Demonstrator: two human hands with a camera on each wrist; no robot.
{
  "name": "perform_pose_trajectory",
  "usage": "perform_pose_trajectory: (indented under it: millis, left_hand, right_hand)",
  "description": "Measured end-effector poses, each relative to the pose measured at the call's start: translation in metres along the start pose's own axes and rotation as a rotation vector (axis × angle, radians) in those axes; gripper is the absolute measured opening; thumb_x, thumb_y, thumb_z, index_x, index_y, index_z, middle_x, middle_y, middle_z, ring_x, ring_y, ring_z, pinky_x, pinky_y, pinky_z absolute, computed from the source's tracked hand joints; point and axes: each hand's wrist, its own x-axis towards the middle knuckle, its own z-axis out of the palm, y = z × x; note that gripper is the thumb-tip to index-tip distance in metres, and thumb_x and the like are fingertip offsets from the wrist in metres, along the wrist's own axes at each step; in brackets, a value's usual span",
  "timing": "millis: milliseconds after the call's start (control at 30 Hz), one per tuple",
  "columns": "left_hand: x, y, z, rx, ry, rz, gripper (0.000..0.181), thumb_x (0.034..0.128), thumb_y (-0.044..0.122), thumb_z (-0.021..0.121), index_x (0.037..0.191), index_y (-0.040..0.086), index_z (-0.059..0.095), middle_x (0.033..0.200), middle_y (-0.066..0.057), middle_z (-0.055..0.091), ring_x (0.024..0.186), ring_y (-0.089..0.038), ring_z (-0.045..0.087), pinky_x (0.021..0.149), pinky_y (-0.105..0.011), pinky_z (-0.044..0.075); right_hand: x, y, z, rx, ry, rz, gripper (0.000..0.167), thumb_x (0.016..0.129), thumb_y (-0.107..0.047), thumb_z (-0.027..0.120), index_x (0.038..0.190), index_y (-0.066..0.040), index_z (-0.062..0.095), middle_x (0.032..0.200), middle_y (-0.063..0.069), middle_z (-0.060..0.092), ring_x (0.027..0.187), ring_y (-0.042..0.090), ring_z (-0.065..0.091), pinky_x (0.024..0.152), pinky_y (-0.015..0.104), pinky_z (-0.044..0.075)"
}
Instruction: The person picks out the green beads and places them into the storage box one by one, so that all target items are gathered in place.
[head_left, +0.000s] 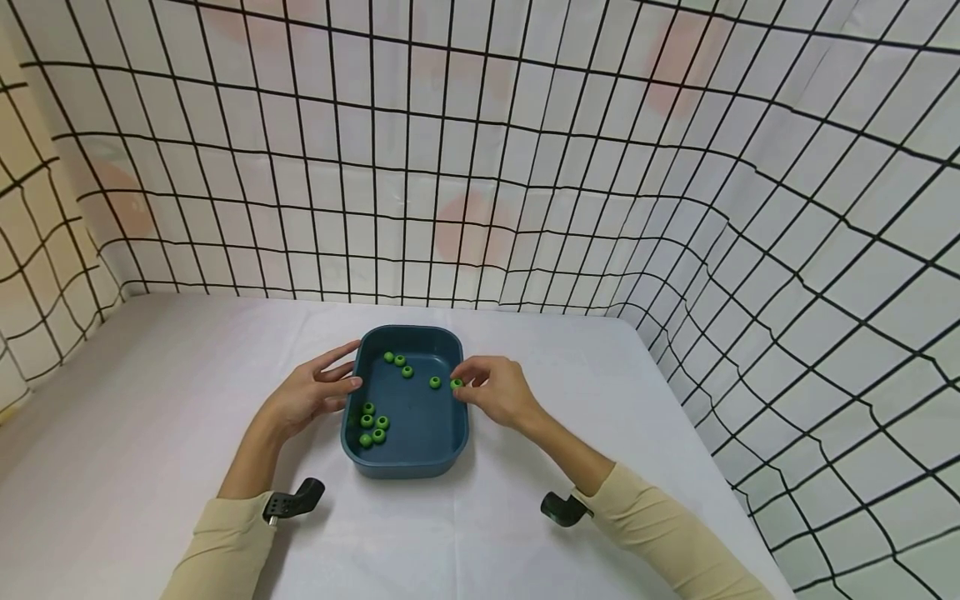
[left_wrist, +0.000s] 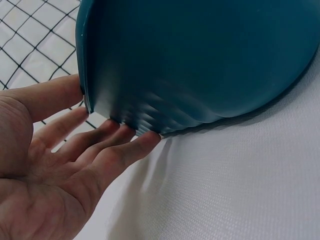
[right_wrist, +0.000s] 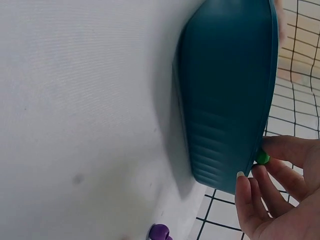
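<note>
A blue rectangular box (head_left: 405, 468) with rounded corners stands on the table. Over its right rim, my right hand (head_left: 498, 390) pinches a green bead (right_wrist: 262, 157) between thumb and finger. Against the opposite side rests my left hand (head_left: 307, 393); its extended fingers (left_wrist: 125, 150) touch the outer wall and its thumb meets the rim. Inside the box, several green beads (head_left: 367, 422) lie grouped near the front left corner. A few more green beads (head_left: 407, 372) are spread toward the back, and a single bead (head_left: 435, 382) sits close to the right hand.
White cloth covers the table (head_left: 210, 375). Behind it and along the right side, a black wire grid (head_left: 480, 179) rises before white sheeting. Purple beads (right_wrist: 159, 231) show at the bottom of the right wrist view. Dark wrist mounts (head_left: 294, 500) stick out from both sleeves.
</note>
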Motion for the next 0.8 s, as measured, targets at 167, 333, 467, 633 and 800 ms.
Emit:
perform_pose_trajectory:
  millis: [167, 333, 467, 633, 800]
  left_hand:
    - [0.0009, -0.0011, 0.0, -0.007, -0.001, 0.007, 0.075, 0.0993, 0.009, 0.064, 0.163, 0.021, 0.025, 0.166, -0.021, 0.024, 0.145, -0.041, 0.041, 0.102, -0.042, 0.053]
    - [0.0006, -0.001, -0.0002, -0.004, 0.001, 0.003, 0.076, 0.0996, 0.009, 0.064, 0.163, 0.022, 0.025, 0.166, -0.021, 0.023, 0.145, -0.041, 0.04, 0.103, -0.043, 0.053]
    - [0.0007, -0.0009, -0.0001, -0.002, 0.001, 0.0, 0.076, 0.0997, 0.009, 0.063, 0.163, 0.022, 0.024, 0.166, -0.022, 0.022, 0.145, -0.041, 0.04, 0.106, -0.047, 0.049]
    - [0.0009, -0.0005, 0.0007, -0.006, 0.003, -0.008, 0.075, 0.0999, 0.009, 0.063, 0.163, 0.022, 0.024, 0.167, -0.022, 0.021, 0.146, -0.042, 0.039, 0.107, -0.05, 0.047]
    - [0.0007, -0.0003, 0.0008, -0.004, 0.008, -0.012, 0.075, 0.1, 0.008, 0.063, 0.163, 0.022, 0.024, 0.166, -0.022, 0.021, 0.146, -0.042, 0.039, 0.106, -0.047, 0.049]
  right_hand:
    - [-0.001, 0.0017, 0.0011, 0.004, -0.002, -0.016, 0.017, 0.086, -0.012, 0.078, 0.102, -0.012, 0.078, 0.091, -0.001, 0.075, 0.084, 0.014, 0.063, 0.065, 0.028, 0.052]
    - [-0.0009, 0.0032, 0.0023, 0.001, -0.003, -0.021, 0.016, 0.086, -0.012, 0.078, 0.102, -0.013, 0.078, 0.093, 0.0, 0.075, 0.084, 0.014, 0.063, 0.063, 0.028, 0.052]
    - [-0.0009, 0.0039, 0.0028, -0.003, -0.007, -0.018, 0.017, 0.086, -0.013, 0.079, 0.103, -0.013, 0.078, 0.095, -0.001, 0.075, 0.085, 0.015, 0.063, 0.065, 0.027, 0.052]
    - [-0.0022, 0.0039, 0.0033, 0.0, 0.0, -0.041, 0.016, 0.086, -0.01, 0.078, 0.102, -0.011, 0.078, 0.094, 0.002, 0.075, 0.084, 0.016, 0.063, 0.064, 0.027, 0.052]
    - [-0.0027, 0.0032, 0.0031, -0.001, 0.002, -0.048, 0.016, 0.086, -0.009, 0.078, 0.102, -0.01, 0.078, 0.094, 0.002, 0.075, 0.085, 0.017, 0.064, 0.064, 0.027, 0.052]
